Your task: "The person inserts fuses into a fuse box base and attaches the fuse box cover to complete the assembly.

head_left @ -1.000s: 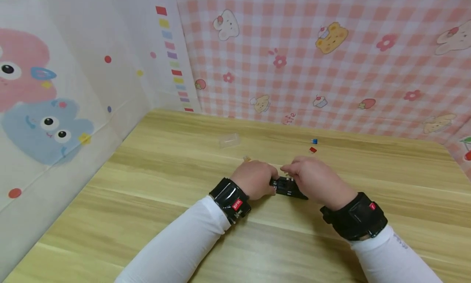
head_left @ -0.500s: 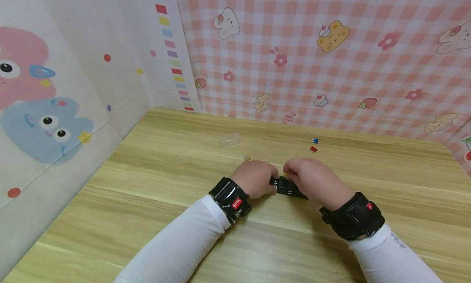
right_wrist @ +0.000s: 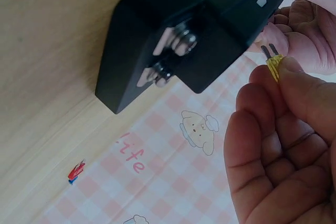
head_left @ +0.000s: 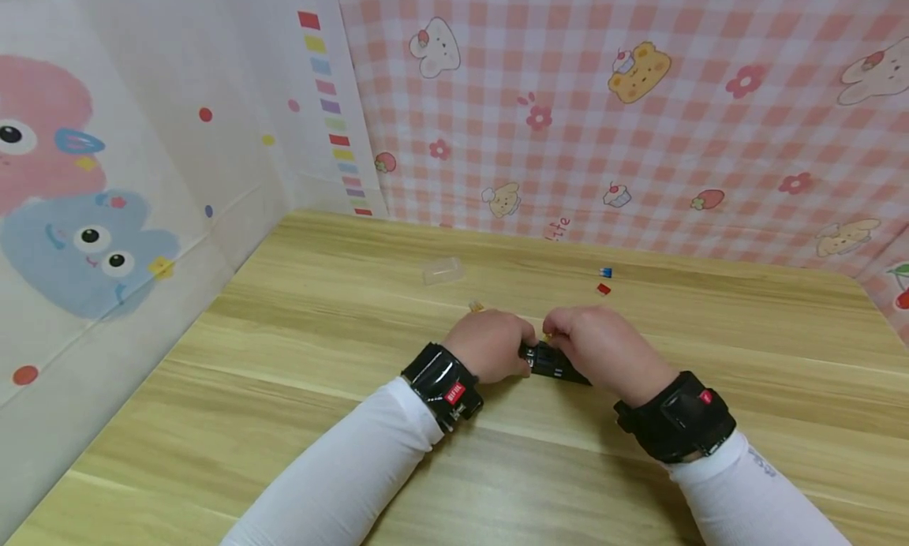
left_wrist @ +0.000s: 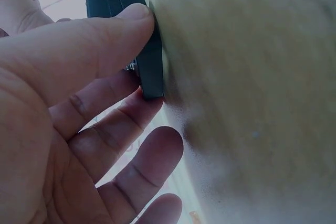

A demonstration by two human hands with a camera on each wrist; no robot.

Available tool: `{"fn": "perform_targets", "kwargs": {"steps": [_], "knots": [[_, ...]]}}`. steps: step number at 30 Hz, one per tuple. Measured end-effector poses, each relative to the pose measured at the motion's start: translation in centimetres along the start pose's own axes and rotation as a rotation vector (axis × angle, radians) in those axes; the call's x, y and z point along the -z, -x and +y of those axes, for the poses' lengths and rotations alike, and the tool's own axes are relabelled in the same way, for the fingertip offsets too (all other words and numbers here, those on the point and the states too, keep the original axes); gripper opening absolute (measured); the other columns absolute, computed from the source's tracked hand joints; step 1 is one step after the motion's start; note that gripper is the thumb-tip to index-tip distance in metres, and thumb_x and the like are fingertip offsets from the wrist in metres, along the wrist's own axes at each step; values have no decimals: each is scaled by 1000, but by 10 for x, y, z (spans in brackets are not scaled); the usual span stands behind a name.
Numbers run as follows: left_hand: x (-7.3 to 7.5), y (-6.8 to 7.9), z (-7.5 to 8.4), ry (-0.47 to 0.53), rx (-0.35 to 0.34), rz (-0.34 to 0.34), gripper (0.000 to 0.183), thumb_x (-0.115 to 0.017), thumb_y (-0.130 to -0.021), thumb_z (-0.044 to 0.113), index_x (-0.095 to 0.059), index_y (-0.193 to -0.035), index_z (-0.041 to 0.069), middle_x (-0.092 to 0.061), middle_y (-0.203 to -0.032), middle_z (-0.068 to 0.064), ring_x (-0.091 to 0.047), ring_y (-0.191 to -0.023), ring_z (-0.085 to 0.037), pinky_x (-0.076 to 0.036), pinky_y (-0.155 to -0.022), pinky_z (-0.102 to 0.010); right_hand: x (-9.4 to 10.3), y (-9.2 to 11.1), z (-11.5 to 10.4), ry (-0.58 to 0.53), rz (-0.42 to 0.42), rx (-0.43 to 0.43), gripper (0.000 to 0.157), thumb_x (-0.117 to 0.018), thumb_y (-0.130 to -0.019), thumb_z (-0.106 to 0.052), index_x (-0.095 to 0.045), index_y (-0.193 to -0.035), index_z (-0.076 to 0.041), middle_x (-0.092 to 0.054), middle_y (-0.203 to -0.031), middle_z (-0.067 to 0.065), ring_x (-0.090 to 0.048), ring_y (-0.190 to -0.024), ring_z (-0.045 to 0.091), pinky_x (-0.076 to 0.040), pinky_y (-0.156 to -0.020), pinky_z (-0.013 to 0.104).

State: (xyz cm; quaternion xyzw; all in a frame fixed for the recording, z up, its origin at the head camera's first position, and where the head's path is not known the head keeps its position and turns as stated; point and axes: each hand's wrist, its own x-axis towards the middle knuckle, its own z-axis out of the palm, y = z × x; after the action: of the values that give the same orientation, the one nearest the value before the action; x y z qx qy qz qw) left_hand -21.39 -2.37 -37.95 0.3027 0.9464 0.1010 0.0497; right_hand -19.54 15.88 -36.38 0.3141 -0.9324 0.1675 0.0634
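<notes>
A black fuse box (head_left: 556,363) lies on the wooden table between the two hands. My left hand (head_left: 490,345) grips its left end, the thumb on the near side and fingers on the far side in the left wrist view. Two metal studs (right_wrist: 184,42) show at the box's other end. Between thumb and index finger, my right hand (head_left: 604,347) pinches a yellow blade fuse (right_wrist: 273,67). The fuse's two dark prongs point toward the box, just apart from it in the right wrist view. The box's top is partly hidden by the right hand in the head view.
Behind the right hand lie a red blade fuse (head_left: 604,289) and a blue blade fuse (head_left: 606,272). A clear plastic cover (head_left: 443,271) sits farther back to the left. Just beyond the left hand is a small amber piece (head_left: 476,305). A checked cloth (head_left: 483,136) hangs behind the table.
My right index finger, stretched out over the box a second ago, has bent in, and the yellow fuse now shows in the pinch. The left hand keeps its grip on the box.
</notes>
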Motion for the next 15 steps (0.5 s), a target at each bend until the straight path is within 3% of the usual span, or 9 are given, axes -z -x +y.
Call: {"fn": "perform_targets", "kwargs": {"steps": [15], "knots": [[0,0,0,-20,-7,7,29,-78,-74,39,-70,-99,26,-64,-87,13,-50,-72,-6,-43,-65,-28,-2,-1,-2,22,-17,3,11,-68,-83,-5,-69,-89,-15,-63,-77,-5,-50,-64,7,-50,-59,29]]}}
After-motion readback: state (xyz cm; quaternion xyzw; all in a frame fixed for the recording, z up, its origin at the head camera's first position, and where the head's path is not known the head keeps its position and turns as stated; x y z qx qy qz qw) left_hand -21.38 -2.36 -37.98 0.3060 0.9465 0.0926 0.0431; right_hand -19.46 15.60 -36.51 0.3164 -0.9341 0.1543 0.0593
